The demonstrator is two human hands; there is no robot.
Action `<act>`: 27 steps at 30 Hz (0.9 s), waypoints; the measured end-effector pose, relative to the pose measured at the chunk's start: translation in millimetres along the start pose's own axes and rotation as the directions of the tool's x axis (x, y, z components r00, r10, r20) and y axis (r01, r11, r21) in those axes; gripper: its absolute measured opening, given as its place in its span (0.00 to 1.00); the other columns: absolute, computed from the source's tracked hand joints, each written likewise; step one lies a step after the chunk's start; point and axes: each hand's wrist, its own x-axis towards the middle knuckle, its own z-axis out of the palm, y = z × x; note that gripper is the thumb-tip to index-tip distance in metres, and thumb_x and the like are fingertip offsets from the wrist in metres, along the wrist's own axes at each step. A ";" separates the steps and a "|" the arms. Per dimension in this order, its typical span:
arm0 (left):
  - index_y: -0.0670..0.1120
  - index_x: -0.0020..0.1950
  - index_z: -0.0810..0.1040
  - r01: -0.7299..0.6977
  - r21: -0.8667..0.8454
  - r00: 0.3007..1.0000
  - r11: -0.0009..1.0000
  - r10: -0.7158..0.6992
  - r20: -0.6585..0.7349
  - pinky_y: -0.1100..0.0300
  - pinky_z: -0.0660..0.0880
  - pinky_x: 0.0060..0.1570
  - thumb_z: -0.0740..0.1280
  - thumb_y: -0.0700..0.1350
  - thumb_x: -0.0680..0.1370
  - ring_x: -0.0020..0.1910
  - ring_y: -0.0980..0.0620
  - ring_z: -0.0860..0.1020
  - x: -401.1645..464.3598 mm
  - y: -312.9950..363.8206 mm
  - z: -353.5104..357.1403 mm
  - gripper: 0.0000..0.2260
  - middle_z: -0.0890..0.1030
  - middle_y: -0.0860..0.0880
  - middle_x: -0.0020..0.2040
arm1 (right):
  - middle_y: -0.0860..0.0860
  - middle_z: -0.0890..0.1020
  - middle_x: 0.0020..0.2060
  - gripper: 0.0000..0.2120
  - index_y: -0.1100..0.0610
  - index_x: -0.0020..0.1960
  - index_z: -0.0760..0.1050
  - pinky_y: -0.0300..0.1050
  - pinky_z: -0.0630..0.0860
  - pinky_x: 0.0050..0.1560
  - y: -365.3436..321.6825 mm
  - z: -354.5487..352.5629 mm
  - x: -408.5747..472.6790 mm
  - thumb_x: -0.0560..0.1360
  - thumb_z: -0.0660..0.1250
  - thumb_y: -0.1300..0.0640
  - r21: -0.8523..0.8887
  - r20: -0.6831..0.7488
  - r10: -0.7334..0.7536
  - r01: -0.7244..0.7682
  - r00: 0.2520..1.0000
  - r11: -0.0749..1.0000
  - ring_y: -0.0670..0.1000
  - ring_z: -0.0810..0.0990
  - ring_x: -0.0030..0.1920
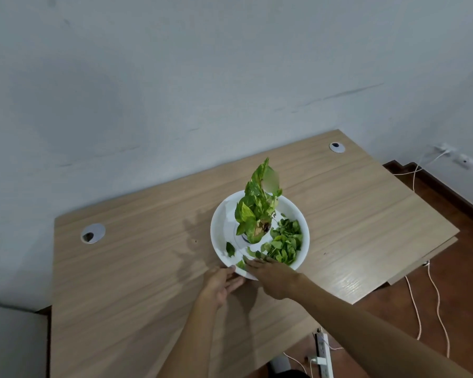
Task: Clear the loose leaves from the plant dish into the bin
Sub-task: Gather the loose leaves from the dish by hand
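A round white plant dish (298,214) sits on the wooden desk, with a small green-and-yellow potted plant (257,211) upright at its middle. Several loose dark green leaves (284,242) are heaped in the dish's right and front part. One lone leaf (230,249) lies at its left front. My left hand (221,285) rests on the desk against the dish's near rim, fingers spread along it. My right hand (271,274) reaches over the near rim, palm down, fingertips touching the nearest leaves. Whether it holds any leaf is hidden. No bin is in view.
The wooden desk (148,268) stands against a pale wall, with two round cable grommets (93,233) (337,147). A power strip (324,353) and cables lie on the reddish floor at right. A pale surface shows at lower left.
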 end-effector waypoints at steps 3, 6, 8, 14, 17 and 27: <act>0.35 0.63 0.71 -0.024 0.021 1.000 0.999 0.024 -0.011 0.55 0.83 0.32 0.64 0.31 0.78 0.47 0.38 0.81 -0.4 0.5 0.4 0.14 0.80 0.37 0.52 | 0.55 0.61 0.76 0.33 0.58 0.76 0.56 0.52 0.56 0.76 13.3 -4.0 -13.3 0.73 0.64 0.64 0.067 -0.053 -0.017 0.020 0.998 0.998 0.55 0.56 0.77; 0.36 0.62 0.70 -0.034 0.004 0.999 0.999 0.034 -0.039 0.54 0.82 0.30 0.65 0.31 0.77 0.50 0.37 0.80 2.0 0.0 -0.1 0.14 0.80 0.35 0.56 | 0.56 0.62 0.75 0.33 0.58 0.75 0.59 0.52 0.59 0.75 10.8 -15.6 -6.0 0.73 0.67 0.63 0.136 -0.164 -0.022 0.045 0.986 0.990 0.56 0.59 0.76; 0.34 0.60 0.71 -0.036 -0.012 0.998 0.999 0.035 -0.056 0.53 0.82 0.29 0.64 0.30 0.77 0.50 0.37 0.80 4.5 -2.4 -0.6 0.12 0.80 0.34 0.55 | 0.56 0.60 0.76 0.35 0.59 0.76 0.57 0.53 0.60 0.74 0.3 -23.5 10.3 0.73 0.69 0.60 0.179 -0.189 -0.027 0.062 0.982 0.982 0.56 0.58 0.76; 0.37 0.48 0.73 -0.129 0.040 0.984 0.991 0.133 -0.120 0.49 0.82 0.34 0.62 0.29 0.77 0.40 0.40 0.79 8.2 -10.9 0.1 0.04 0.80 0.37 0.42 | 0.58 0.60 0.75 0.45 0.61 0.76 0.51 0.59 0.67 0.70 -13.4 -14.3 53.9 0.70 0.73 0.47 0.081 -0.102 -0.039 0.047 0.994 0.996 0.59 0.60 0.75; 0.38 0.48 0.72 -0.156 0.047 0.977 0.987 0.161 -0.141 0.50 0.83 0.34 0.64 0.31 0.77 0.46 0.38 0.80 4.7 -10.5 -2.4 0.04 0.80 0.36 0.47 | 0.59 0.62 0.74 0.39 0.63 0.75 0.55 0.60 0.69 0.67 -12.2 -10.0 43.1 0.74 0.68 0.46 -0.014 -0.079 -0.084 0.083 0.993 0.996 0.60 0.64 0.72; 0.40 0.53 0.73 -0.253 0.159 0.906 0.954 0.291 -0.307 0.53 0.79 0.35 0.64 0.36 0.78 0.36 0.43 0.80 2.5 12.9 -11.7 0.04 0.81 0.38 0.48 | 0.56 0.63 0.75 0.34 0.57 0.76 0.57 0.52 0.58 0.75 9.1 -5.1 -27.0 0.72 0.62 0.67 0.078 -0.159 -0.160 0.173 0.974 0.982 0.56 0.60 0.75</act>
